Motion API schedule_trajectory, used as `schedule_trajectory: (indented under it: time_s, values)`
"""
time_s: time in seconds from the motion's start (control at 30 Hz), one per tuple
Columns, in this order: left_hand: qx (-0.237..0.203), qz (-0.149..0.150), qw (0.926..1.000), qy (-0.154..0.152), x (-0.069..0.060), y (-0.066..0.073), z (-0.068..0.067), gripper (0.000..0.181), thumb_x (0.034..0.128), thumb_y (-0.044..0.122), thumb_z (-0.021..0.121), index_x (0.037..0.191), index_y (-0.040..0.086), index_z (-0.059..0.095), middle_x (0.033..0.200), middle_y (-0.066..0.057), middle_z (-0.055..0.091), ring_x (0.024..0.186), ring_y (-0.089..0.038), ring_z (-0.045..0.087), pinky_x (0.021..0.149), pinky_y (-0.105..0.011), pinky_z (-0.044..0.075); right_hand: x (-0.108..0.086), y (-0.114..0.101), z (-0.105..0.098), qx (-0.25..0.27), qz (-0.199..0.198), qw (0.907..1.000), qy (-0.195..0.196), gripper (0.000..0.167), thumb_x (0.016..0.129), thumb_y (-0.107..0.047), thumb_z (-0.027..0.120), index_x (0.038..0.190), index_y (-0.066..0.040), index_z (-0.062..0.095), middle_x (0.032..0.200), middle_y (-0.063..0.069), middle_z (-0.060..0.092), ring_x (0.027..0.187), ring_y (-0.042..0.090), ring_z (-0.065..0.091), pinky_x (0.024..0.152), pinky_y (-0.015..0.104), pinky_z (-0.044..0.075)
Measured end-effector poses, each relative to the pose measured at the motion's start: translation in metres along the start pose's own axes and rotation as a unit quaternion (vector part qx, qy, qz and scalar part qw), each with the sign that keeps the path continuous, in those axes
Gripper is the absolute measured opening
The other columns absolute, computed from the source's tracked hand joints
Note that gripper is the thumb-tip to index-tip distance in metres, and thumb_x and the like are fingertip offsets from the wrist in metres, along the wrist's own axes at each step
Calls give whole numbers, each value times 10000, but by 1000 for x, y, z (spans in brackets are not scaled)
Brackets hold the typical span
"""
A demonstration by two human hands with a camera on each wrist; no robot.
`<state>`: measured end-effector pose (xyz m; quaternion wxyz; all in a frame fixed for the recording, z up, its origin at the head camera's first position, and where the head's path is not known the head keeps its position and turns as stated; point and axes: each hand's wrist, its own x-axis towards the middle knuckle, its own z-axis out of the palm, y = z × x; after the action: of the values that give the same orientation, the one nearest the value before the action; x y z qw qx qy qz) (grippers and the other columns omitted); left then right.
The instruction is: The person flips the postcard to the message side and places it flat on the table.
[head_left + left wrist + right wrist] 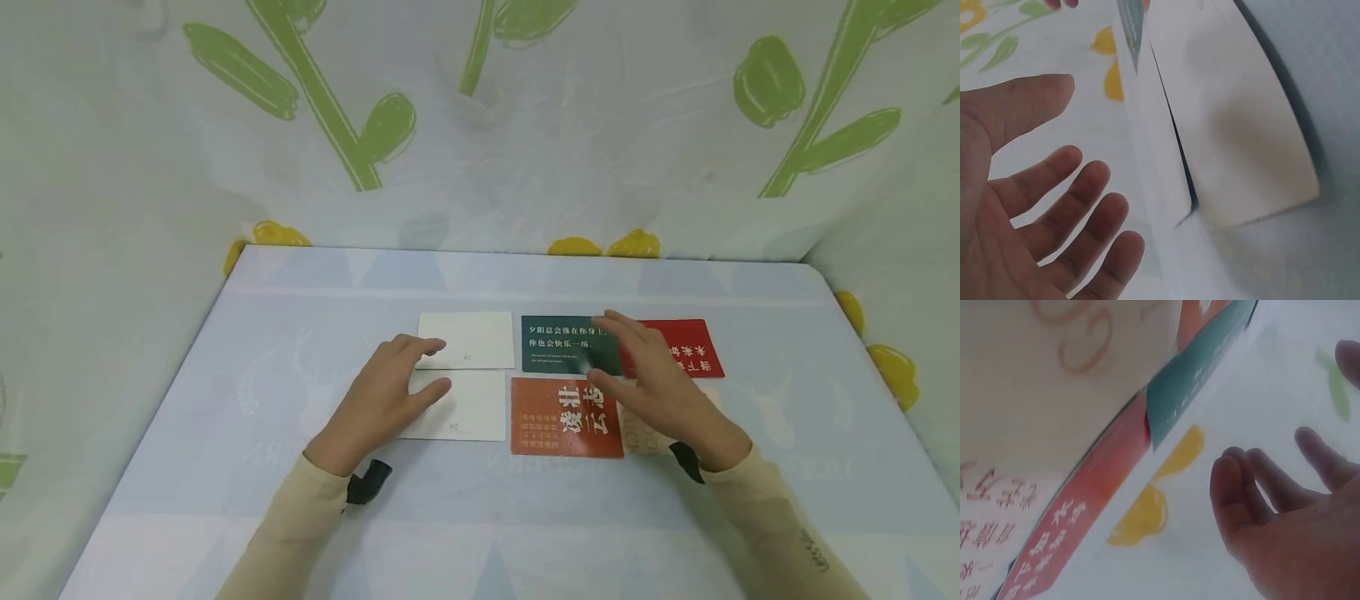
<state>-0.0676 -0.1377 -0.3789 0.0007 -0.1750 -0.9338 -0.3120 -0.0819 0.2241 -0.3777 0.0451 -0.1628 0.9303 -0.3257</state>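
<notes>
Six cards lie in two rows of three in the head view. At the left are two white cards, an upper one (480, 337) and a lower one (472, 408). The middle holds a dark green card (555, 354) above an orange-red card (536, 417). At the right, a red card (693, 346) lies above a beige card (637, 429). My left hand (386, 400) hovers at the white cards' left edges, fingers relaxed and empty. My right hand (660, 387) is over the right-hand cards, partly hiding them, its fingers spread and holding nothing.
The cards lie on a pale blue table (225, 400) with faint printed patterns. Behind it hangs a white cloth (600, 150) with green stems and yellow shapes. Black straps (369, 482) show at both wrists.
</notes>
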Motion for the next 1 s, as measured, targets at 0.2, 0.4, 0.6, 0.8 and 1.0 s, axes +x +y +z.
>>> schedule_trajectory:
  time_s: [0.2, 0.4, 0.6, 0.8, 1.0]
  values:
    - [152, 108, 9997, -150, 14, 6, 10, 480, 934, 298, 740, 1360, 118, 611, 1312, -53, 604, 1079, -251, 529, 910, -392, 478, -2, 9, -8, -246, 77, 9997, 51, 867, 875, -232, 804, 1580, -127, 309, 1629, 159, 275, 1429, 415, 276, 970, 676, 442]
    - [330, 217, 9989, -239, 28, 13, 21, 484, 931, 308, 739, 1360, 119, 619, 1292, -45, 614, 1121, -250, 521, 964, -404, 462, -3, 14, -13, -314, 211, 9993, -67, 892, 867, -242, 811, 1583, -129, 291, 1625, 174, 272, 1422, 429, 262, 970, 689, 431]
    - [563, 344, 9973, -313, 41, 21, 31, 502, 925, 322, 749, 1370, 136, 609, 1300, -38, 599, 1194, -260, 502, 1014, -433, 436, -1, 19, -16, -445, 104, 9989, -51, 887, 867, -243, 810, 1577, -100, 298, 1606, 177, 311, 1419, 415, 290, 1005, 683, 404]
    - [753, 569, 9952, -252, 54, 28, 37, 496, 918, 326, 758, 1352, 133, 613, 1310, -48, 583, 1259, -291, 490, 1042, -446, 425, 3, 23, -19, -483, 166, 9987, -83, 947, 855, -230, 821, 1600, -125, 245, 1585, 176, 335, 1410, 421, 291, 1012, 714, 373]
    - [907, 673, 9927, -419, 68, 31, 42, 512, 921, 352, 754, 1355, 123, 612, 1327, -75, 573, 1291, -317, 475, 1054, -456, 414, 10, 28, -20, -652, 371, 9962, -450, 952, 843, -268, 828, 1596, -132, 261, 1563, 185, 367, 1401, 442, 281, 1003, 726, 372]
